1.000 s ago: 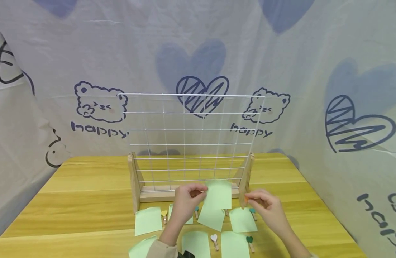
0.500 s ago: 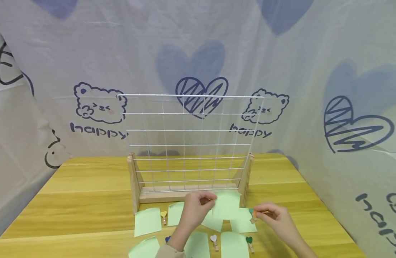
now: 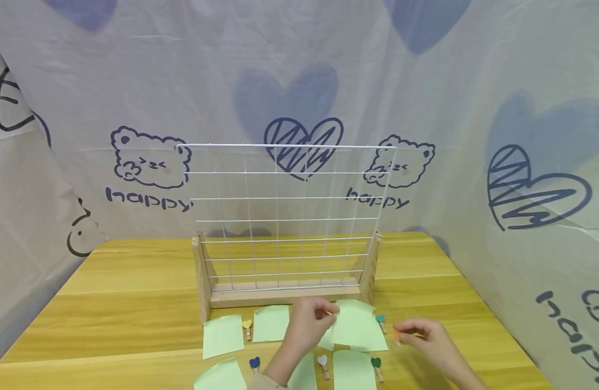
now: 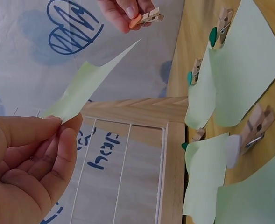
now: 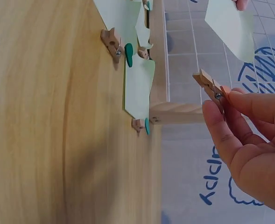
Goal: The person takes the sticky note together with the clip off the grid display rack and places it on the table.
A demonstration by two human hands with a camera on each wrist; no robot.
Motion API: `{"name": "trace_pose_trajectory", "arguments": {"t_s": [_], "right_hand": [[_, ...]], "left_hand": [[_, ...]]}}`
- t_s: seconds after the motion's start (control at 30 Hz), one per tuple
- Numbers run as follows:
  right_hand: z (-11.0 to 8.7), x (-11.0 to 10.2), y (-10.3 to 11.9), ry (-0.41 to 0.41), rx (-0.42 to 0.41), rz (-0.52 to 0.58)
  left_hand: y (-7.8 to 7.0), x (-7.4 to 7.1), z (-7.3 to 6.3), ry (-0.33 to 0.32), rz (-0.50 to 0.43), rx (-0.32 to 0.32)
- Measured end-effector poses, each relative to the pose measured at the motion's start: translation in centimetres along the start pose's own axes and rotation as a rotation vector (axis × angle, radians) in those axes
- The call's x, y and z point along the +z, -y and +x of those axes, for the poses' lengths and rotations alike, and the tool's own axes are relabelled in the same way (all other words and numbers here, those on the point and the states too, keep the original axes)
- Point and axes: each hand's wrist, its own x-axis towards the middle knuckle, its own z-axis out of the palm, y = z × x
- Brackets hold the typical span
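My left hand point(image 3: 306, 327) pinches a pale green sticky note point(image 4: 83, 84) by one edge between thumb and fingers, held up above the table. In the head view this note overlaps others lying beneath it. My right hand point(image 5: 254, 135) holds a small wooden clothespin point(image 5: 208, 85) with an orange heart point(image 3: 397, 334) on it, between thumb and fingers, to the right of the notes. The clothespin's free end points away from the fingers. Behind both hands stands a white wire grid point(image 3: 289, 219) in a wooden stand point(image 3: 279, 297), with nothing clipped on it.
Several green notes point(image 3: 223, 336) lie in rows on the wooden table point(image 3: 109, 319). Clothespins with hearts lie among them: yellow point(image 3: 248, 327), blue point(image 3: 255, 363), white point(image 3: 323, 365), dark green point(image 3: 377, 368) and teal point(image 3: 381, 323). A printed cloth point(image 3: 133, 81) hangs behind.
My left hand has moved down and to the right with the note, away from the grid. My right hand has also moved down and right, still holding the orange-heart clothespin.
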Motion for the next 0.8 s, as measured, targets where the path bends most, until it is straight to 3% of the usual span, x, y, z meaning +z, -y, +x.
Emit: {"name": "trace_pose_trajectory", "arguments": {"t_s": [0.27, 0.4, 0.8], "right_hand": [[-0.3, -0.9, -0.8, 0.009, 0.116, 0.005], [-0.5, -1.2, -1.1, 0.033, 0.122, 0.029], [-0.9, -2.2, -2.4, 0.046, 0.162, 0.043]], "left_hand": [[0.1, 1.4, -0.4, 0.055, 0.043, -0.047], [0.2, 2.0, -0.5, 0.078, 0.034, -0.046], [0.5, 3.4, -0.8, 0.157, -0.064, -0.129]]}}
